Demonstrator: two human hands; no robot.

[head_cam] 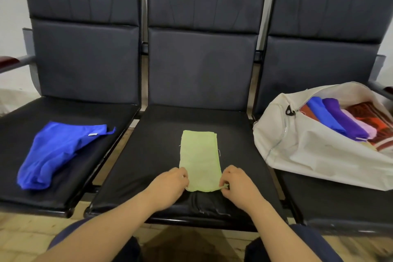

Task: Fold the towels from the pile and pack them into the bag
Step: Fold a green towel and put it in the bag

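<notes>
Step in hand: fold the green towel (200, 159) end over end.

Position: the green towel lies flat as a long narrow strip on the middle seat (148, 166), its near short edge toward the person.

Grip:
- The right hand (238, 185) pinches the near right corner between thumb and curled fingers. A small tuck of cloth shows at the fingertips.
- The left hand (170, 185) sits at the near left corner with fingers curled. It appears to pinch that corner, though the hand hides the contact.
- Neither hand is spread. Both close on the cloth edge only.

Procedure:
- Lift both corners together and level, so the near edge stays straight.
- Carry the edge toward the far short edge and lay it corner on corner.
- Keep the side edges stacked. Loose threads along the right side may snag.
- Smooth the fold flat before lifting the piece.

Remaining: the blue towel (57, 153) lies unfolded on the left seat (102, 155). The bag (308, 149) stands open on the right, with folded towels (340, 121) inside
</notes>
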